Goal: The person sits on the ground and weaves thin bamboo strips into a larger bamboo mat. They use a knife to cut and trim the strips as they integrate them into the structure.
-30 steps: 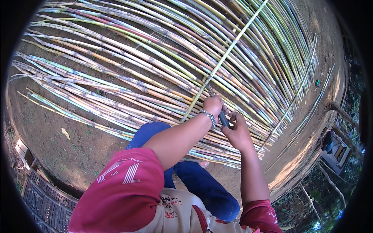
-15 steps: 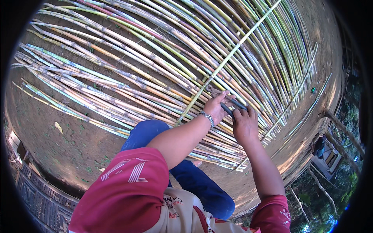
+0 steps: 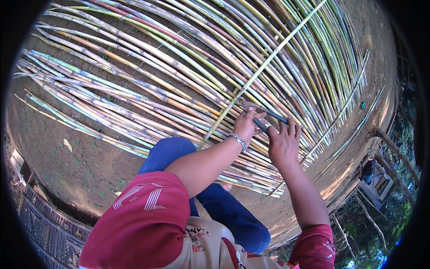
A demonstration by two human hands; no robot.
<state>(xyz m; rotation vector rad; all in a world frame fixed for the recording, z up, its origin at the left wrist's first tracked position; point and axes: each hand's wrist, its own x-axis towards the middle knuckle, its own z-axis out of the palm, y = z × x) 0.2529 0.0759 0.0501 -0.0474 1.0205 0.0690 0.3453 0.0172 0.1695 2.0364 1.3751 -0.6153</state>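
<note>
Both hands are at a pair of pincers [image 3: 274, 115] with dark handles spread apart. The pincers' jaws meet a long greenish-yellow pole [image 3: 259, 71] that lies crosswise over many canes [image 3: 188, 92]. My left hand [image 3: 246, 127], with a chain bracelet on the wrist, is closed by the jaws and the nearer handle. My right hand [image 3: 284, 145] has its fingers bent over the ends of the two handles. Whether wire sits in the jaws is too small to tell.
A second crosswise pole [image 3: 337, 117] lies over the cane ends at the right, with loose thin poles [image 3: 358, 129] beyond. My bent knee [image 3: 168, 152] is close to the canes. At lower left is a woven panel [image 3: 47, 224]; bare soil [image 3: 76, 175] surrounds the canes.
The pincers' handles have spread wider, and their jaws now show more clearly at the pole. My left hand has shifted slightly left; my right fingers have spread across the handles.
</note>
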